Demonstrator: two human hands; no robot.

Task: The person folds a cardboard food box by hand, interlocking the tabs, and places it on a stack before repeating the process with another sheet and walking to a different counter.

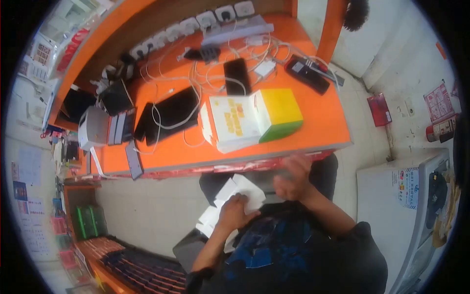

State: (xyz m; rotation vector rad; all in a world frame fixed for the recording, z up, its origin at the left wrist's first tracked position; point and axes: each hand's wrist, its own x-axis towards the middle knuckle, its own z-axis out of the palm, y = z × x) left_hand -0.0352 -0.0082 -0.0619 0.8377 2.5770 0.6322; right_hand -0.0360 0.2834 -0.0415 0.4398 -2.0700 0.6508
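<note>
My left hand (232, 214) holds a white cardboard piece (248, 190) with flaps and notched edges over my lap, fingers and thumb pressed on its surface. The card's lower part runs under my hand and wrist. My right hand (293, 179) is raised to the right of the card, just below the desk's front edge. Motion smears its fingers, and I cannot make out whether anything is in them. On the desk in front of both hands stands an open box (235, 120), white with yellow lettering, beside its yellow and green side (281, 115).
The orange desk (320, 130) carries tangled white cables, a dark tablet (174, 115), a black phone (237, 77) and a red-black device (307, 73). A row of plugged-in chargers (190, 25) lines the back. A white cabinet-like appliance (387, 196) stands at the right.
</note>
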